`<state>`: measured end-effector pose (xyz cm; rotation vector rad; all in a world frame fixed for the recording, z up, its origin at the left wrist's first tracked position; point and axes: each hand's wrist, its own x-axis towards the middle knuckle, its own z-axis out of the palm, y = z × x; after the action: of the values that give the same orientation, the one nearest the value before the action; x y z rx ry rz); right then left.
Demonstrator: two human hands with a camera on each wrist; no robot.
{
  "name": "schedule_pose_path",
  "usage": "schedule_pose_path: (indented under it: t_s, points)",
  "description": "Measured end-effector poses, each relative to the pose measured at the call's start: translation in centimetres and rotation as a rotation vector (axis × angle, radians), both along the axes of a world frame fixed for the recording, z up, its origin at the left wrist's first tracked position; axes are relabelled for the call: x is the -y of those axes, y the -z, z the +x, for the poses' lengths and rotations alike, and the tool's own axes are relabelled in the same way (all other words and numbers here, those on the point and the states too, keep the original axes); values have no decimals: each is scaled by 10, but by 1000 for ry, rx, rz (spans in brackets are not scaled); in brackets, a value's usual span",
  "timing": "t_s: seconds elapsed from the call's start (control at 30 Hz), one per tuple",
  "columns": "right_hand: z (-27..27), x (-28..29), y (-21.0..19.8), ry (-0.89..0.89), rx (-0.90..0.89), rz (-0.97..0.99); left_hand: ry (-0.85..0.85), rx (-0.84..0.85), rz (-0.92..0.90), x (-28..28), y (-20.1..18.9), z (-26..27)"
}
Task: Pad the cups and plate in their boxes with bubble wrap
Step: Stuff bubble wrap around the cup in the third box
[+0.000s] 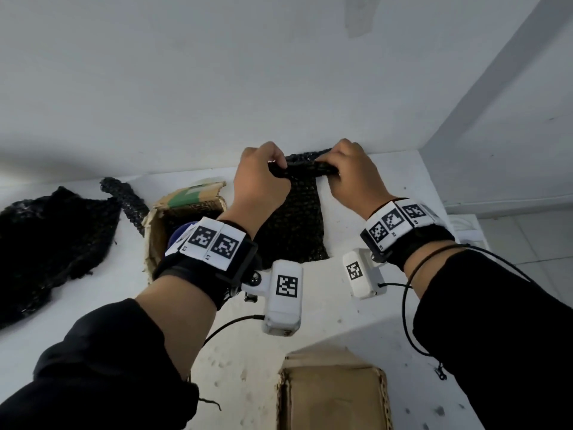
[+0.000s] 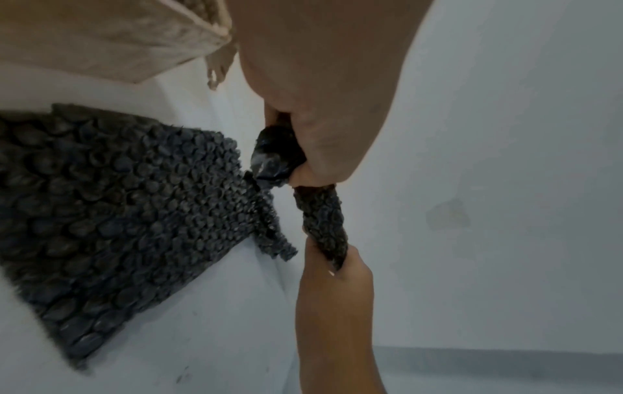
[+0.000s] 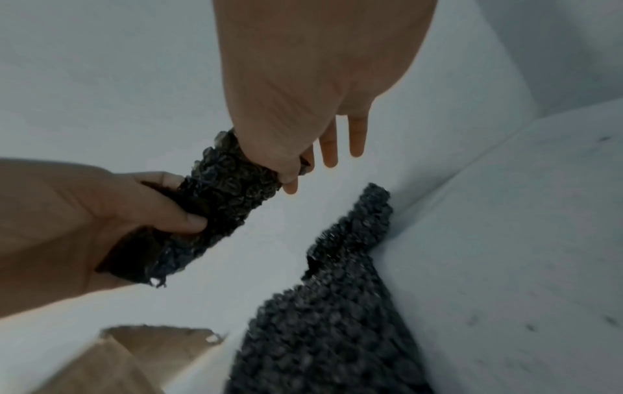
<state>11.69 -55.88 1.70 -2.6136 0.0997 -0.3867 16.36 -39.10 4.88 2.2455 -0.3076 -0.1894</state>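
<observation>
You have a rolled strip of black bubble wrap [image 1: 302,169] held level at the back wall, above a flat black bubble-wrap sheet [image 1: 293,231] on the surface. Left of it stands an open, torn cardboard box [image 1: 183,209] holding what may be a blue cup [image 1: 179,236], mostly hidden.

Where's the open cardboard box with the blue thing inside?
In the head view, the open box stands left of the left hand, between two black bubble wrap pieces.

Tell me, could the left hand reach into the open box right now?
Probably not yet: the left hand grips the rolled bubble wrap together with the right hand. The open box lies close beside its wrist.
</observation>
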Motion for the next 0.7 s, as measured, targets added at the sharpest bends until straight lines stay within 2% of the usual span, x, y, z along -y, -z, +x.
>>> schedule_pose_path:
  t_s: [0.1, 0.23, 0.37, 0.5, 0.6, 0.7]
  points:
    - [-3, -13, -26, -29, 5, 191, 5, 59, -36, -25, -18, 5]
    - [-6, -50, -56, -128, -41, 350, 63, -3, -104, -77, -42, 8]
    - [-8, -102, -70, -190, -204, 348, 88, -49, -61, -133, -47, 8]
    - [-10, -151, -65, -274, -320, 346, 94, -111, 15, -176, -33, 2]
    - [-14, -179, -53, -322, -335, 310, 89, -91, 103, -196, -19, -3]
    - [-20, -194, -39, -294, -324, 257, 173, -30, 189, -202, -9, -8]
